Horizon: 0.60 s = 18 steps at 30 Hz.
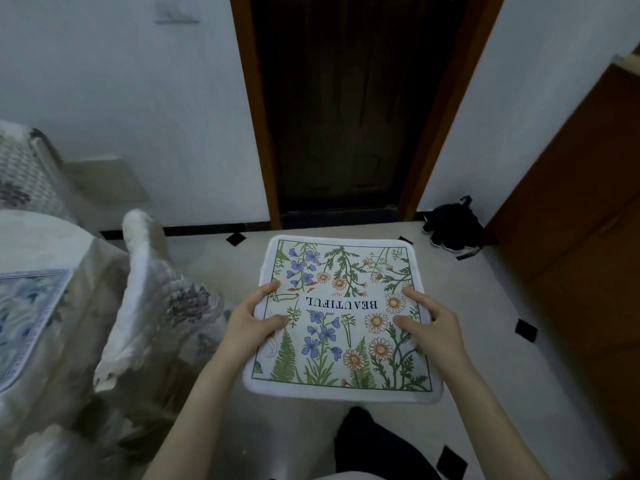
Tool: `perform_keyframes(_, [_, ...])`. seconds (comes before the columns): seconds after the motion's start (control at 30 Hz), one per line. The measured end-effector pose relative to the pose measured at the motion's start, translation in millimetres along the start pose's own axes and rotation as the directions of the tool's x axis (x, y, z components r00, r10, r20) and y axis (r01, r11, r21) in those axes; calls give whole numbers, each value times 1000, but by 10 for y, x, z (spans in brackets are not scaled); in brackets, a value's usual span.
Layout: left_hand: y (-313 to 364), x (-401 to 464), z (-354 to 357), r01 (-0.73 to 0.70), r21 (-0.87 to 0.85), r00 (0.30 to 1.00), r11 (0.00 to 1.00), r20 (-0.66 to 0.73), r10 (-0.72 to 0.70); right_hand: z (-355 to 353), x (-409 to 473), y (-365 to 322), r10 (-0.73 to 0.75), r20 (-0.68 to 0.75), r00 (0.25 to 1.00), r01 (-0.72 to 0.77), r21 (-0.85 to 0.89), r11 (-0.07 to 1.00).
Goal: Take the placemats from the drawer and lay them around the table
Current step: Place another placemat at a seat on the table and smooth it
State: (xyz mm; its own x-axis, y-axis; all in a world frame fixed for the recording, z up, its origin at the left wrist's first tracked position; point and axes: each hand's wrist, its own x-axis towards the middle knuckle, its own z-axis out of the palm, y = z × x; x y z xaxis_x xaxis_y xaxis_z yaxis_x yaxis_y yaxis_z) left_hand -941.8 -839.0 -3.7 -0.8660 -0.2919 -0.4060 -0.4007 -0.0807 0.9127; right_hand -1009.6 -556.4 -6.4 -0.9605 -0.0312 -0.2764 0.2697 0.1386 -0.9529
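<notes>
**Placemat held in both our hands**

The placemat [341, 317] sits flat in the air in front of us, above the pale floor [491, 306], its word "BEAUTIFUL" upside down to us. Our left hand [254, 322] grips its left edge, thumb and forefinger on top. Our right hand [433, 323] grips the right edge the same way. On the table [41, 237] to our left lies another placemat [24, 320], with a covered chair [156, 299] beside it.

Bare floor [485, 306] ahead; chair [145, 271] + table [52, 237] close left.
</notes>
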Motion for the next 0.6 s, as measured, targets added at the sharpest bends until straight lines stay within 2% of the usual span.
perform_keyframes(0.13, [354,528,252,-5,-22,995,1000,-96,3,-49,902,-314,-47,88,995,56,-97,994])
perform_keyframes(0.27, [616,926,350,-10,-49,981,999,-193,0,55,1631,-603,-50,180,982,73,-122,990])
perform_keyframes(0.6, [908,1964,-106,-7,-97,924,995,-380,-30,1060,2992,-957,5,374,927,43,-121,992])
